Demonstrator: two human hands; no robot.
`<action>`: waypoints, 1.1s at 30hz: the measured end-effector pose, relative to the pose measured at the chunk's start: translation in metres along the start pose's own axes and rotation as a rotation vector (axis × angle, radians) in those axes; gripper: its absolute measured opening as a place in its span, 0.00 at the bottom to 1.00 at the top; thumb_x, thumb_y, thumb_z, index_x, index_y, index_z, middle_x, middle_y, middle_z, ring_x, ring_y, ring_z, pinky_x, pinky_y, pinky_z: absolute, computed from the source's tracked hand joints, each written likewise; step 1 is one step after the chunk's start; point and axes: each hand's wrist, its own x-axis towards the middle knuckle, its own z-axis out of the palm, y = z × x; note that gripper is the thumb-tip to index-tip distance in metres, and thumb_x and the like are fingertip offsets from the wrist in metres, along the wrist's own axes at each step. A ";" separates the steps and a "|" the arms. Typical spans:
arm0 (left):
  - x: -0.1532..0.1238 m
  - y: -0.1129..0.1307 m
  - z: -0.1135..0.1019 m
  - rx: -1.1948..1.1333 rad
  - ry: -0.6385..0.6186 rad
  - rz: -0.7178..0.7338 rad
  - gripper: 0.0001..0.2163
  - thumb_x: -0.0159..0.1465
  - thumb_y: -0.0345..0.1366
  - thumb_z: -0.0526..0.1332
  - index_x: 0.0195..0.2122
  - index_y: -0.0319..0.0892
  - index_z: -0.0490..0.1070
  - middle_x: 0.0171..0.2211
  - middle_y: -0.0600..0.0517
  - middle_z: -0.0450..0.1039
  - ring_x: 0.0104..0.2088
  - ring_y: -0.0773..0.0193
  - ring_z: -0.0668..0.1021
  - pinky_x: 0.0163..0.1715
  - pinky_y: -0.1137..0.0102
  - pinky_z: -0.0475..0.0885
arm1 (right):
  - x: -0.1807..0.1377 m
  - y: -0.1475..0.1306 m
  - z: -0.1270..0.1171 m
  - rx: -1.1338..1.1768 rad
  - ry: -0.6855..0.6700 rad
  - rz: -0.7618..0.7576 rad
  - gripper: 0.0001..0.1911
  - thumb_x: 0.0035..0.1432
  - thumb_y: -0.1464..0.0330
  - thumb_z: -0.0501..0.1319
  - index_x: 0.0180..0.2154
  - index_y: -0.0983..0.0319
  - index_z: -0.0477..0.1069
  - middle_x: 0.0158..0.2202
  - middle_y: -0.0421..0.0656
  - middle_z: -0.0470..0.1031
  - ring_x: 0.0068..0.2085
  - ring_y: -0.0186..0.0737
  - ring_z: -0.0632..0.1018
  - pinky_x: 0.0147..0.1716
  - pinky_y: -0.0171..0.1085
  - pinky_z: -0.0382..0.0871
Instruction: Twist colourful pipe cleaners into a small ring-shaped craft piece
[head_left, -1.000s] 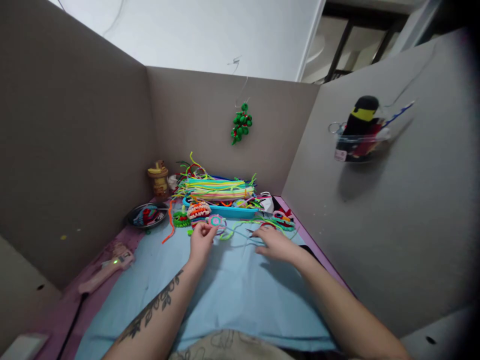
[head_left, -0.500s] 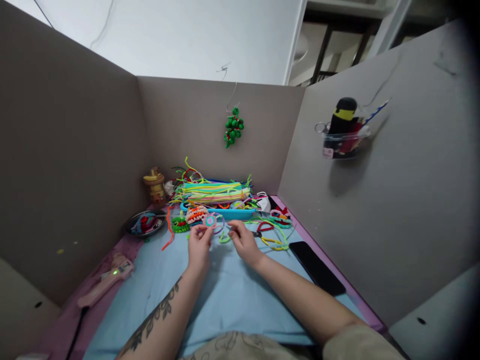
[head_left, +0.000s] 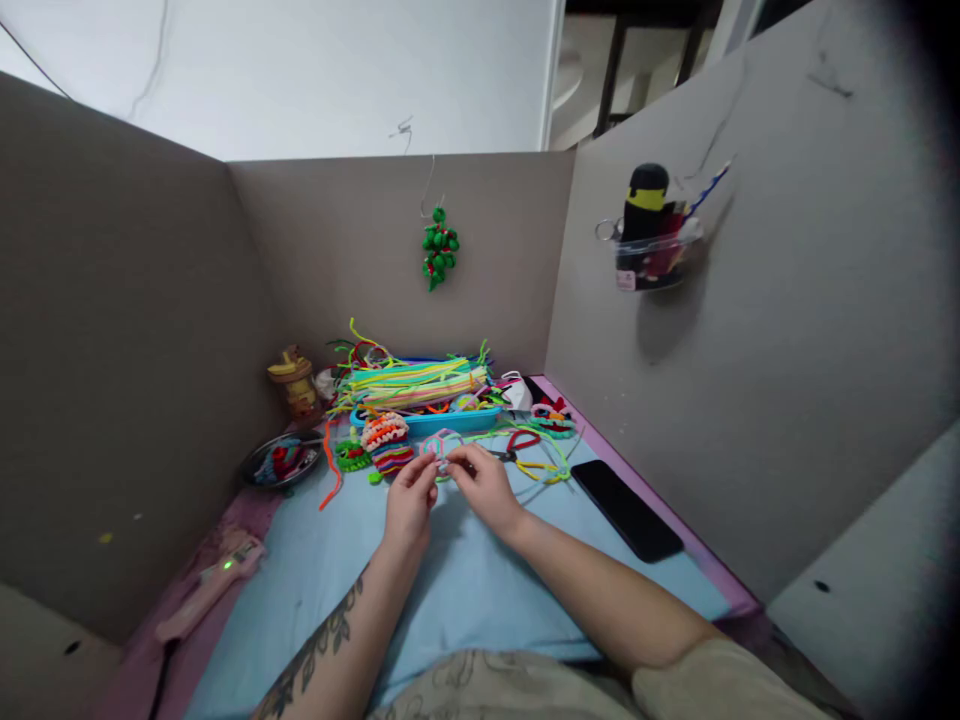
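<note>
My left hand [head_left: 411,497] and my right hand [head_left: 484,482] meet over the blue cloth [head_left: 465,590], fingers pinched together on a small pink and teal pipe-cleaner piece [head_left: 439,449] held between them. Just behind it lie woven pipe-cleaner shapes [head_left: 386,440] and a blue tray [head_left: 427,420] piled with long neon pipe cleaners [head_left: 409,380]. Loose pipe cleaners and red-handled pliers [head_left: 525,445] lie right of my hands.
Grey cardboard walls enclose the desk on three sides. A black phone [head_left: 626,509] lies at the right, a pink glue gun [head_left: 214,580] at the left, a metal bowl [head_left: 281,462] and a wooden figure [head_left: 294,380] at back left. A green ornament [head_left: 439,247] hangs on the back wall.
My right hand left the loose pipe cleaners at the right and came in to join my left hand on the small piece. The view swung rightwards.
</note>
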 end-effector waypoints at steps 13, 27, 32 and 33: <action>-0.008 0.007 0.001 0.739 -0.119 0.430 0.15 0.54 0.42 0.60 0.39 0.39 0.73 0.26 0.51 0.71 0.23 0.68 0.70 0.24 0.73 0.65 | 0.004 0.020 -0.010 -0.019 -0.062 0.016 0.05 0.52 0.72 0.55 0.26 0.62 0.68 0.27 0.40 0.70 0.31 0.35 0.70 0.32 0.33 0.63; -0.004 0.002 -0.003 0.585 -0.182 0.348 0.13 0.54 0.38 0.61 0.39 0.38 0.69 0.29 0.49 0.75 0.28 0.65 0.76 0.28 0.72 0.69 | 0.004 0.030 -0.008 0.144 -0.159 0.150 0.05 0.52 0.68 0.58 0.29 0.63 0.69 0.27 0.40 0.71 0.30 0.35 0.71 0.30 0.33 0.64; -0.003 0.005 -0.002 0.505 -0.161 0.281 0.13 0.52 0.37 0.63 0.37 0.37 0.69 0.26 0.50 0.75 0.26 0.65 0.76 0.26 0.72 0.70 | 0.004 0.027 -0.009 0.143 -0.172 0.169 0.05 0.50 0.68 0.59 0.28 0.63 0.71 0.27 0.41 0.72 0.30 0.35 0.71 0.30 0.34 0.64; -0.003 0.006 -0.002 0.504 -0.153 0.275 0.12 0.51 0.37 0.64 0.35 0.37 0.70 0.26 0.50 0.75 0.25 0.65 0.76 0.26 0.72 0.70 | 0.004 0.026 -0.009 0.145 -0.175 0.176 0.05 0.50 0.68 0.59 0.28 0.63 0.71 0.27 0.41 0.72 0.29 0.35 0.71 0.30 0.34 0.64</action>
